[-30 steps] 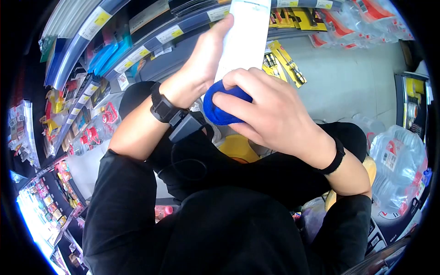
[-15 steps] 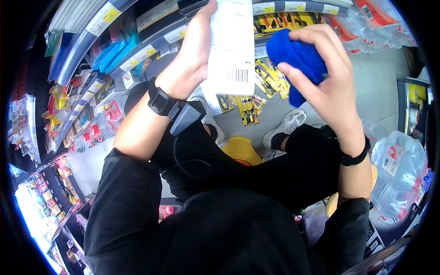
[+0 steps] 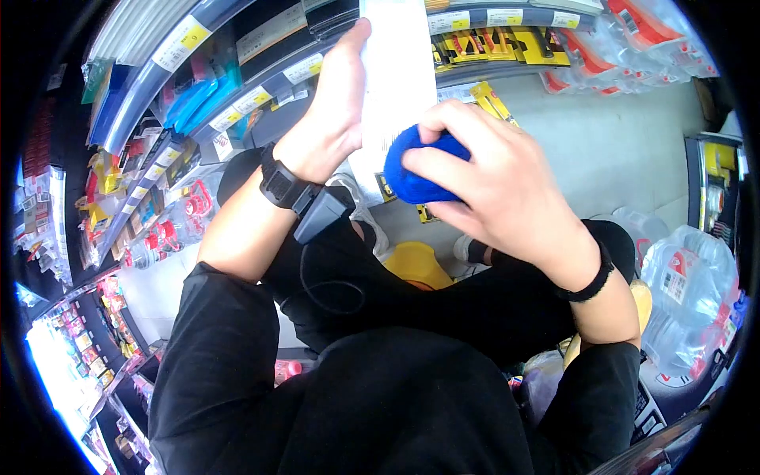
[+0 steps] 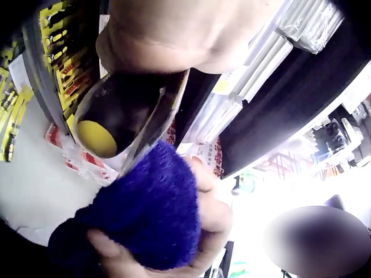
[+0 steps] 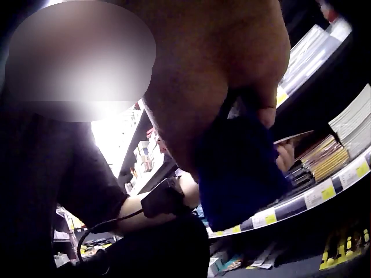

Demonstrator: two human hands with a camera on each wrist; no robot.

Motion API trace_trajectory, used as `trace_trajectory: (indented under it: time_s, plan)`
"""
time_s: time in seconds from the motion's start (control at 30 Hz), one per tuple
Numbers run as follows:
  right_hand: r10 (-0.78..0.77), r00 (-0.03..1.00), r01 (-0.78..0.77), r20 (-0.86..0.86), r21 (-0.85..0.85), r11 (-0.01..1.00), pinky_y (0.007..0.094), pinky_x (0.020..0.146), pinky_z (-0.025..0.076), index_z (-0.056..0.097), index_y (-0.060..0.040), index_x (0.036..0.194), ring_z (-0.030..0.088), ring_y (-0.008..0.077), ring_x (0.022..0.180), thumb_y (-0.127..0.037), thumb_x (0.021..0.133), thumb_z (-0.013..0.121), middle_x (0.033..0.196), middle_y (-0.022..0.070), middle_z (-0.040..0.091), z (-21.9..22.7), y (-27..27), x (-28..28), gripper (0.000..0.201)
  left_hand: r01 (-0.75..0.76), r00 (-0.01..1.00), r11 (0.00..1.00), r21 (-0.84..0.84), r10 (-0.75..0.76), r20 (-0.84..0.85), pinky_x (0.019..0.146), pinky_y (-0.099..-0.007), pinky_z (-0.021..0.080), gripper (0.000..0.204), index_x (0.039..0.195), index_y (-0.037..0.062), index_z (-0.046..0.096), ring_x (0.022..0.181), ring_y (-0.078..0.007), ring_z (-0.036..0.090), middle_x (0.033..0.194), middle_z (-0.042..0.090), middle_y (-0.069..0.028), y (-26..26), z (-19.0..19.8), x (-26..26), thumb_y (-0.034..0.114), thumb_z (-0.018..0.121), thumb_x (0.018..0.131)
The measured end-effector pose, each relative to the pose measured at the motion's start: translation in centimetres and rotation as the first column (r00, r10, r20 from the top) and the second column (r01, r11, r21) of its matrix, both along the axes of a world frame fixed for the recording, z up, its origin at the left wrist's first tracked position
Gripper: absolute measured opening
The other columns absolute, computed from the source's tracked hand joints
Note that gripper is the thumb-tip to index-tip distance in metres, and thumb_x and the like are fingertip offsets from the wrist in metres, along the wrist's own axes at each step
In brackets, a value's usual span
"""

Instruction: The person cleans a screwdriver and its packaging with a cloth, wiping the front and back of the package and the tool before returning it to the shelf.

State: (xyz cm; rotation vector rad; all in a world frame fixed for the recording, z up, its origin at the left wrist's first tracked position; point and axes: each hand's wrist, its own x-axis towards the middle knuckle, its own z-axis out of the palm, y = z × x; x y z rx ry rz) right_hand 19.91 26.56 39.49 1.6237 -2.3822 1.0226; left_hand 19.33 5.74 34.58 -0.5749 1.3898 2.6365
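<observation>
A long white flat package (image 3: 400, 71) stands out from my left hand (image 3: 332, 107), which grips it with the thumb along its left edge. The other fingers are hidden behind it. In the left wrist view the package's other face (image 4: 124, 110) looks dark, with a yellow round patch near one end. My right hand (image 3: 503, 178) holds a bunched blue cloth (image 3: 427, 170) between thumb and fingers. The cloth overlaps the package's lower right corner in the head view. From the left wrist, the fuzzy cloth (image 4: 148, 208) appears right against the package's edge.
Shelves with price labels (image 3: 249, 103) curve along the front and left. Yellow-backed packets (image 3: 495, 103) lie on the floor ahead, below hanging tools (image 3: 499, 47). Wrapped water bottles (image 3: 685, 293) stand at the right. A yellow object (image 3: 416, 265) sits between the legs.
The right hand with the blue cloth swung off the package to the right, then came back to its lower right corner. The package shifted slightly left, still in the left hand.
</observation>
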Motion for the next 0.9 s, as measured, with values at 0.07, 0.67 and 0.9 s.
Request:
trace_trajectory:
  time_s: [0.07, 0.67, 0.9]
  plan:
    - [0.015, 0.999, -0.018, 0.035, 0.074, 0.997, 0.0389, 0.072, 0.055, 0.061, -0.0124, 0.097, 0.065, 0.0276, 0.091, -0.011, 0.067, 0.081, 0.102, 0.0065, 0.057, 0.1, 1.1, -0.5, 0.036, -0.002, 1.000, 1.000, -0.013, 0.003, 0.021, 0.084, -0.0332, 0.061, 0.057, 0.144, 0.0034, 0.052, 0.105, -0.0201, 0.072, 0.122, 0.070, -0.0161, -0.4, 0.3, 0.0, 0.047, 0.043, 0.108]
    - [-0.522, 0.852, 0.512, -0.045, -0.142, 0.847, 0.0378, 0.082, 0.056, 0.070, -0.0055, 0.111, 0.069, 0.0291, 0.096, -0.018, 0.082, 0.082, 0.108, 0.0079, 0.064, 1.2, 6.3, -6.7, 0.034, 0.408, 0.906, 0.884, -0.229, -0.422, -0.014, 0.082, -0.0270, 0.059, 0.060, 0.142, -0.0062, 0.049, 0.101, -0.0140, 0.071, 0.121, 0.069, -0.0124, 2.8, 1.2, 1.5, 0.039, 0.060, 0.105]
    - [-0.555, 0.831, 0.536, -0.009, -0.248, 0.807, 0.0391, 0.083, 0.057, 0.069, -0.0051, 0.115, 0.069, 0.0307, 0.097, -0.021, 0.085, 0.081, 0.113, 0.0094, 0.063, 1.1, 6.0, -7.0, 0.036, 0.469, 0.880, 0.870, -0.152, -0.475, -0.008, 0.083, -0.0287, 0.060, 0.056, 0.146, -0.0043, 0.042, 0.099, -0.0154, 0.071, 0.119, 0.069, -0.0116, 3.5, 0.7, 2.4, 0.028, 0.062, 0.105]
